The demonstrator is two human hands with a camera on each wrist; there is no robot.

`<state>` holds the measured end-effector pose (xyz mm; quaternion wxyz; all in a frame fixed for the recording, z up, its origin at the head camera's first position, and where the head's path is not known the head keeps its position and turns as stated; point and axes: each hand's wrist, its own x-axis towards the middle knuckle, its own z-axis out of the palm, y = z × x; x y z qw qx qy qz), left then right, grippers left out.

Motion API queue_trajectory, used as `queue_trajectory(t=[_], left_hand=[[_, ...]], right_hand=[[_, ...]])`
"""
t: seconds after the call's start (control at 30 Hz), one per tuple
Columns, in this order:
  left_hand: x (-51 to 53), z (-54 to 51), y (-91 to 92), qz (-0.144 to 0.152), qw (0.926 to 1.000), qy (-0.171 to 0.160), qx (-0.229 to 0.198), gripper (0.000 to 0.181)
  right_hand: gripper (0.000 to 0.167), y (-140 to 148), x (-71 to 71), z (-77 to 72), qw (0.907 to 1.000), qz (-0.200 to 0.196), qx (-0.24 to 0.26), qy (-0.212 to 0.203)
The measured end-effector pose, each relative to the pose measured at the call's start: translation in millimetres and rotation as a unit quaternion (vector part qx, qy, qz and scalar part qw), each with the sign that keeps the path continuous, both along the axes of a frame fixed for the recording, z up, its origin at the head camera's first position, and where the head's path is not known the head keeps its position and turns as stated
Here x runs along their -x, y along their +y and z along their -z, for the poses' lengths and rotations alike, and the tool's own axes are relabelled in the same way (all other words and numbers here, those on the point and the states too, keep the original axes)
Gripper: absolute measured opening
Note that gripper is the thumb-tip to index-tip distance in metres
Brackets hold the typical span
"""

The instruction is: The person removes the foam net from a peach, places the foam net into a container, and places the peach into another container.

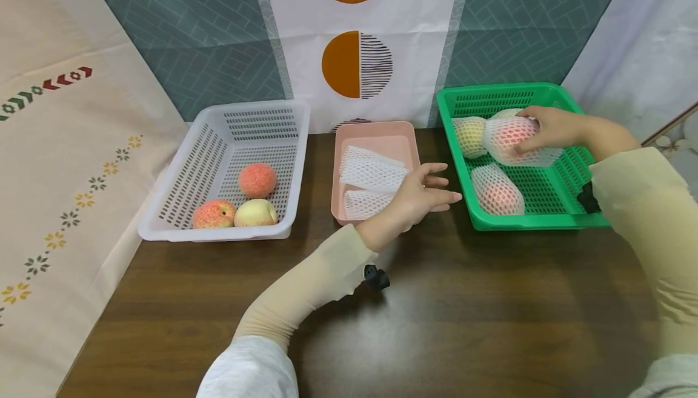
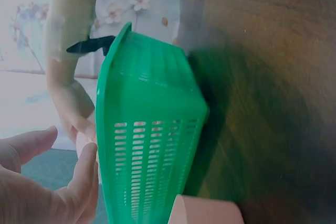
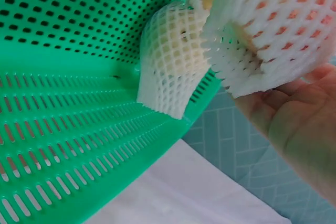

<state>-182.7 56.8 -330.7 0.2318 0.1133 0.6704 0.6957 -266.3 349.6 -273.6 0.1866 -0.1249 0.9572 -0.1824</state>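
fruit (image 1: pixel 511 139), netted prob. as cushioning, is grasped by rt grip (image 1: pixel 556 128) over green basket (image 1: pixel 537 223), upper rt; lt grip (image 1: pixel 417 197) empty.

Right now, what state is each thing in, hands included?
Left hand: empty, fingers extended
Right hand: gripping the held fruit
Held fruit: netted
Other netted fruits: resting in green basket
Green basket: partly filled
Bare fruits: unwrapped, in pale basket
Pale basket: partly filled
Foam nets: flat, in pink tray
Pink tray: holding nets
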Motion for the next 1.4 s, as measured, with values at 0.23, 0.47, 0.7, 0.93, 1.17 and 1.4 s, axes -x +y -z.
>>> queue_trajectory(t=[0.23, 0.47, 0.7, 0.93, 1.17, 1.4], left_hand=[[6.4, -2.1, -14.2, -0.020, 0.9962, 0.075, 0.039, 0.065], [11.4, -7.4, -27.1, -0.045, 0.9888, 0.121, 0.075, 0.066], [13.7, -12.3, -41.2, -0.048, 0.9758, 0.194, 0.090, 0.071], [13.1, -17.0, -48.0, -0.038, 0.9607, 0.263, 0.079, 0.076], [10.0, -21.2, -49.9, -0.021, 0.9386, 0.331, 0.093, 0.078], [5.6, -20.1, -54.0, 0.022, 0.9276, 0.361, 0.095, 0.084]], right_hand=[[0.080, -11.3, -6.6, -9.4, 0.9995, 0.008, 0.031, -0.009], [0.075, -27.8, -16.2, -15.3, 0.9969, 0.008, 0.077, -0.018], [0.063, -45.6, -27.8, -21.9, 0.9937, -0.003, 0.111, -0.015], [0.054, -58.8, -42.6, -21.2, 0.9813, -0.033, 0.188, -0.022], [0.054, -73.1, -52.1, -17.6, 0.9618, -0.103, 0.252, -0.029], [0.054, -90.5, -63.1, -12.1, 0.9442, -0.140, 0.291, -0.068]])
